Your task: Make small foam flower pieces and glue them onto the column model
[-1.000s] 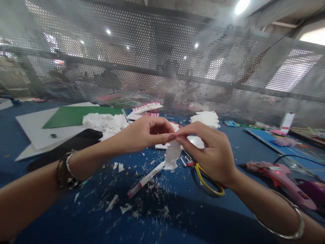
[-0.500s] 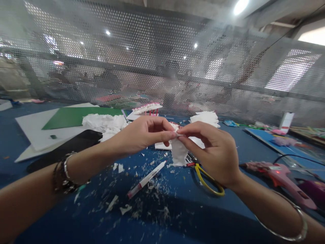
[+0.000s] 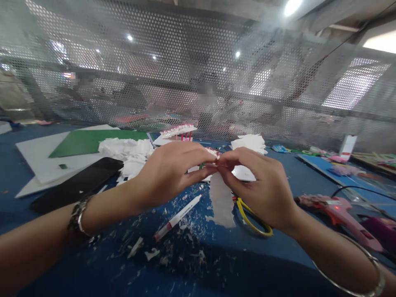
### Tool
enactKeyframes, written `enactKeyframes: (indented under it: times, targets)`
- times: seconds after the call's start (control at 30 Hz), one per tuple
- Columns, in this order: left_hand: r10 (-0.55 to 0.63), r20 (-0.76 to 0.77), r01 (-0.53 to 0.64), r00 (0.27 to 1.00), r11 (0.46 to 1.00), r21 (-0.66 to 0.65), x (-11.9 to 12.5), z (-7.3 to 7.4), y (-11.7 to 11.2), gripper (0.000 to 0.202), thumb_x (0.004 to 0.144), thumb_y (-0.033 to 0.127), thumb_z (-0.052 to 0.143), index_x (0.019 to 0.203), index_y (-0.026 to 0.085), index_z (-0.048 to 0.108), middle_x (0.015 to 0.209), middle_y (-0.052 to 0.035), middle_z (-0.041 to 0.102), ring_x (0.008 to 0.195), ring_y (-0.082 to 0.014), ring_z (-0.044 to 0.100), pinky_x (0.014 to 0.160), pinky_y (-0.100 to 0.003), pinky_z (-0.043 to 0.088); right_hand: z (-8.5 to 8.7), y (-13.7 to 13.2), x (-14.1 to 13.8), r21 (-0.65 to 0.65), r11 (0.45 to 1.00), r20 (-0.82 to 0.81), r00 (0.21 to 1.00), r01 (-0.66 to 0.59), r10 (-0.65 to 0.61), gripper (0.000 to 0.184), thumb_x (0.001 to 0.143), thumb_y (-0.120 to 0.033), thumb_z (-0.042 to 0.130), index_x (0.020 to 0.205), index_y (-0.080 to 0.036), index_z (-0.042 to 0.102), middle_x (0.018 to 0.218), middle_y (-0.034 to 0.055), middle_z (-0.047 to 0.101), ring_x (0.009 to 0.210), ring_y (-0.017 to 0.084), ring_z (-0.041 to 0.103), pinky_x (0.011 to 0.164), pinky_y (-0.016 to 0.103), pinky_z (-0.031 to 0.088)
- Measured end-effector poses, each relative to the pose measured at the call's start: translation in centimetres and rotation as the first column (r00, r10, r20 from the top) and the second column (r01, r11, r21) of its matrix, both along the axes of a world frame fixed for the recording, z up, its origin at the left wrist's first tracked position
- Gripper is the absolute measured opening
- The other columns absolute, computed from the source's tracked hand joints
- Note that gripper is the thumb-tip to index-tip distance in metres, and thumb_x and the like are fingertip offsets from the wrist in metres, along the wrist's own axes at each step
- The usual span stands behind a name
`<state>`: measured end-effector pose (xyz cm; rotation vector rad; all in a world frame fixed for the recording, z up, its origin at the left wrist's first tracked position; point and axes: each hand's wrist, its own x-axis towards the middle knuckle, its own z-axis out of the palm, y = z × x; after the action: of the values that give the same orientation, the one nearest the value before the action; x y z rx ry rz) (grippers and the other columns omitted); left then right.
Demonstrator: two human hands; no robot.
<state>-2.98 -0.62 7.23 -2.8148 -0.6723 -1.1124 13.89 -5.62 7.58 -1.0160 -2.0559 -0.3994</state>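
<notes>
Both of my hands meet in the middle of the view, thumbs and forefingers pinched at the top of a thin white paper strip (image 3: 222,202). My left hand (image 3: 173,167) comes in from the left, its fingertips closed at the strip's upper edge. Closed from the other side, my right hand (image 3: 261,181) grips the same edge. The strip hangs down over the blue table. Below them lies a white pen (image 3: 182,215) with a reddish end. Yellow-handled scissors (image 3: 252,220) lie under my right hand, their blades mostly hidden.
Crumpled white paper (image 3: 126,150), a black phone (image 3: 78,183) and a green sheet (image 3: 99,142) lie to the left. Behind my hands is a small white model (image 3: 177,133) with red posts. On the right lies a pink glue gun (image 3: 340,214). Paper scraps litter the blue table (image 3: 123,264).
More of the paper strip now hangs below my fingers, reaching lower. My left hand has turned, with its back facing up more, and its fingers have closed in toward the right hand.
</notes>
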Motion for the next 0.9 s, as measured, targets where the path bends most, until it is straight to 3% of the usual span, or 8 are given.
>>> enactKeyframes:
  times: [0.1,0.23,0.47,0.6,0.9]
  targets:
    - [0.03,0.011,-0.03,0.999,0.998,-0.049,0.03,-0.03,-0.12,0.021,0.079,0.032,0.046,0.092,0.024,0.059,0.082,-0.0009,0.065,0.074,-0.0139,0.057,0.067,-0.022,0.038,-0.03,0.03,0.05,-0.069,0.998,-0.007,1.0,-0.003,0.002,0.006,0.074,-0.014,0.052,0.078,-0.018,0.053,0.069,-0.0013,0.059,0.064,0.008,0.055,0.058,0.02,0.043]
    - [0.033,0.04,-0.027,0.999,0.991,-0.128,0.12,-0.01,-0.33,0.018,0.078,0.031,0.046,0.085,0.026,0.062,0.077,0.0013,0.066,0.07,-0.0129,0.057,0.063,-0.021,0.037,-0.53,0.32,0.15,-0.178,0.982,-0.186,0.982,-0.065,0.031,0.013,0.075,-0.021,0.052,0.086,-0.019,0.046,0.071,-0.002,0.056,0.063,0.009,0.056,0.056,0.021,0.045]
    - [-0.013,0.172,0.076,0.985,0.928,-0.364,0.31,0.43,-0.5,0.021,0.078,0.033,0.046,0.075,0.02,0.063,0.065,0.0025,0.063,0.058,-0.0087,0.054,0.055,-0.018,0.038,-0.57,0.77,-0.08,-0.364,0.885,-0.429,0.896,-0.289,0.116,0.015,0.074,-0.023,0.054,0.086,-0.018,0.047,0.074,-0.0014,0.056,0.066,0.007,0.056,0.056,0.018,0.046]
    - [-0.041,0.187,0.107,0.981,0.928,-0.356,0.37,0.49,-0.1,0.021,0.077,0.032,0.048,0.067,0.018,0.061,0.068,0.0012,0.061,0.063,-0.0089,0.053,0.058,-0.018,0.039,-0.37,0.65,-0.24,-0.353,0.899,-0.412,0.906,-0.259,0.099,0.009,0.074,-0.024,0.054,0.073,-0.016,0.052,0.064,-0.0028,0.055,0.058,0.005,0.052,0.05,0.016,0.042]
    - [-0.042,0.205,0.125,0.978,0.901,-0.415,0.39,0.46,-0.18,0.012,0.072,0.029,0.056,0.072,0.018,0.059,0.07,0.0017,0.063,0.064,-0.0088,0.056,0.061,-0.018,0.042,-0.26,0.56,-0.06,-0.291,0.948,-0.235,0.97,-0.13,0.061,0.007,0.075,-0.021,0.053,0.072,-0.017,0.058,0.062,-0.0025,0.06,0.056,0.006,0.053,0.051,0.018,0.041]
